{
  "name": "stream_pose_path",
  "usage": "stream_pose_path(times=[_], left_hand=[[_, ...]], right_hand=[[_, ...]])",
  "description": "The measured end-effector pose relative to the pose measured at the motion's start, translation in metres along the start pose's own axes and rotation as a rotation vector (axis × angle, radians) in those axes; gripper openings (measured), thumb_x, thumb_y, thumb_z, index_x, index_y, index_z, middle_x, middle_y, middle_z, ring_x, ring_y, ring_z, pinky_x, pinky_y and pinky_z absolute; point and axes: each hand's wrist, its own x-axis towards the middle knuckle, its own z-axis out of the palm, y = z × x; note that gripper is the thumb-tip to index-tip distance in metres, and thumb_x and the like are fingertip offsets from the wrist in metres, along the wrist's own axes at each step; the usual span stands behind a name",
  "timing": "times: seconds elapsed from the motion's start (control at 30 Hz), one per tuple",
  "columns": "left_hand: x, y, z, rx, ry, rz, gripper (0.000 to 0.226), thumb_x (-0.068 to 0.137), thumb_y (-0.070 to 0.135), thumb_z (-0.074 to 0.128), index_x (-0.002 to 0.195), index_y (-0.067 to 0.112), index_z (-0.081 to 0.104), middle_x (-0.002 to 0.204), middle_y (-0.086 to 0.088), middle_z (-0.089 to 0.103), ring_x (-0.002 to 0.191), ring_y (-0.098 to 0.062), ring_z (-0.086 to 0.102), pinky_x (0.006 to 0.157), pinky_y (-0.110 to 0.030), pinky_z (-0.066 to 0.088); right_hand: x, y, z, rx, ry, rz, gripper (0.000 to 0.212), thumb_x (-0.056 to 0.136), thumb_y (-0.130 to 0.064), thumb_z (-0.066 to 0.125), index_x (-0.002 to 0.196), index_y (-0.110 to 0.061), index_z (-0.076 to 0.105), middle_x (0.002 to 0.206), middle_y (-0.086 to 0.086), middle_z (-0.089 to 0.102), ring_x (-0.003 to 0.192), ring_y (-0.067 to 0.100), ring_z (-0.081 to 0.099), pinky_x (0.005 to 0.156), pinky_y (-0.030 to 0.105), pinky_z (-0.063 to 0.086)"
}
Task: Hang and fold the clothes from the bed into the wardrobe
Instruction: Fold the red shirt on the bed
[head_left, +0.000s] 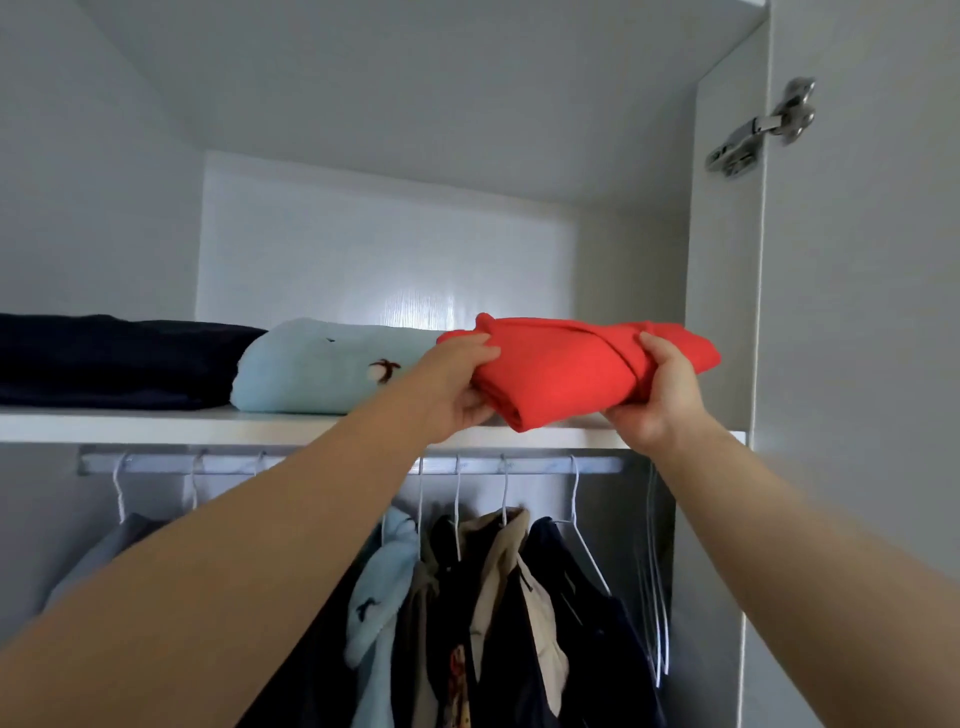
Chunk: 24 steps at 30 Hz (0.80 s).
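The folded red garment (566, 371) is gripped at both ends. The L hand (457, 382) is closed on its left end, cloth pinched between thumb and fingers, and the R hand (655, 397) is wrapped round its right end, where a fold is bunched under the thumb. The garment is held at the front lip of the wardrobe shelf (156, 423), partly over the board and partly overhanging; whether its underside rests on the shelf can't be told. Main risk, as judged: if it's let go w/ the front edge overhanging, it could tip off the lip and be dropped onto the hanging clothes (493, 587) below the rail (249, 464). 2nd risk: the fold could be undone if the bundle is shoved in by one end only, esp. at the bunched R side. 3rd: the light-blue folded garment (317, 369) lies just beside the L hand and could be pushed askew into the dark folded garment (104, 358) if the red one is slid leftwards. On the R, the side panel (722, 260) is near, so cloth may be scrunched against it. The empty hangers (655, 571) and door hinge (763, 127) are well apart, so no snag is expected there.
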Motion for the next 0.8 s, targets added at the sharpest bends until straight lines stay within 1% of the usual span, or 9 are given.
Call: stream_pose_path(times=[0.13,0.27,0.33,0.4,0.5,0.57,0.67,0.73,0.8], left_hand=[[0.036,-0.003,0.015,0.114,-0.011,0.030,0.036,0.094,0.016,0.050,0.129,0.024,0.047,0.116,-0.004,0.057,0.090,-0.018,0.059,0.065,-0.027,0.048],[0.061,-0.020,0.026,0.275,0.000,0.016,0.034,0.095,0.023,0.049,0.129,0.019,0.047,0.119,-0.007,0.054,0.098,-0.021,0.058,0.061,-0.025,0.048],[0.068,-0.026,0.027,0.376,0.013,0.038,0.022,0.094,0.026,0.050,0.114,0.016,0.052,0.106,-0.007,0.060,0.080,-0.014,0.066,0.054,-0.021,0.049],[0.072,-0.026,0.026,0.437,-0.005,0.045,0.011,0.093,0.026,0.050,0.087,0.017,0.048,0.072,-0.005,0.067,0.046,-0.007,0.061,0.042,-0.015,0.043],[0.077,-0.026,0.026,0.528,-0.044,0.072,0.022,0.093,0.023,0.050,0.073,0.020,0.041,0.045,0.001,0.061,0.036,-0.007,0.051,0.038,-0.014,0.036],[0.076,-0.026,0.026,0.549,-0.053,0.072,0.018,0.092,0.023,0.053,0.077,0.014,0.050,0.045,0.001,0.061,0.035,-0.006,0.052,0.037,-0.013,0.037],[0.075,-0.029,0.026,0.584,-0.030,0.135,0.014,0.090,0.021,0.060,0.079,0.012,0.057,0.049,0.001,0.064,0.040,-0.005,0.058,0.039,-0.012,0.043],[0.075,-0.032,0.027,0.670,-0.024,0.204,0.014,0.088,0.020,0.062,0.077,0.013,0.059,0.056,-0.001,0.065,0.044,-0.004,0.059,0.043,-0.012,0.047],[0.073,-0.035,0.029,0.725,0.006,0.254,0.013,0.090,0.017,0.059,0.078,0.014,0.058,0.062,-0.003,0.065,0.046,-0.006,0.060,0.047,-0.014,0.050]], right_hand=[[0.038,0.005,-0.011,-0.049,0.070,-0.005,0.025,0.089,-0.028,0.056,0.112,-0.020,0.051,0.113,0.012,0.062,0.101,0.029,0.060,0.096,0.051,0.045],[0.073,-0.002,-0.020,-0.210,0.150,0.027,0.032,0.089,-0.030,0.054,0.121,-0.024,0.050,0.111,0.010,0.059,0.096,0.032,0.057,0.077,0.056,0.047],[0.090,-0.005,-0.023,-0.290,0.170,0.058,0.035,0.091,-0.028,0.052,0.126,-0.022,0.053,0.109,0.009,0.060,0.096,0.029,0.057,0.077,0.051,0.047],[0.103,-0.007,-0.027,-0.375,0.138,0.095,0.034,0.095,-0.024,0.048,0.127,-0.018,0.057,0.101,0.009,0.064,0.090,0.027,0.060,0.088,0.047,0.047],[0.116,-0.009,-0.035,-0.471,0.094,0.091,0.031,0.094,-0.018,0.050,0.124,-0.010,0.058,0.099,0.011,0.064,0.081,0.027,0.060,0.091,0.045,0.047],[0.125,-0.008,-0.040,-0.601,0.184,-0.103,0.032,0.091,-0.012,0.055,0.121,-0.003,0.056,0.108,0.016,0.062,0.093,0.031,0.060,0.095,0.044,0.046],[0.122,-0.010,-0.041,-1.168,0.483,-0.427,0.054,0.087,-0.020,0.056,0.137,-0.011,0.038,0.139,0.016,0.041,0.125,0.036,0.041,0.105,0.045,0.032],[0.109,-0.016,-0.032,-1.419,0.404,-0.581,0.050,0.088,-0.029,0.052,0.136,-0.023,0.042,0.143,0.011,0.038,0.129,0.034,0.034,0.105,0.045,0.025],[0.092,-0.018,-0.015,-1.482,0.101,-0.631,0.035,0.090,-0.035,0.048,0.122,-0.023,0.057,0.132,0.006,0.052,0.121,0.030,0.044,0.099,0.036,0.033]])
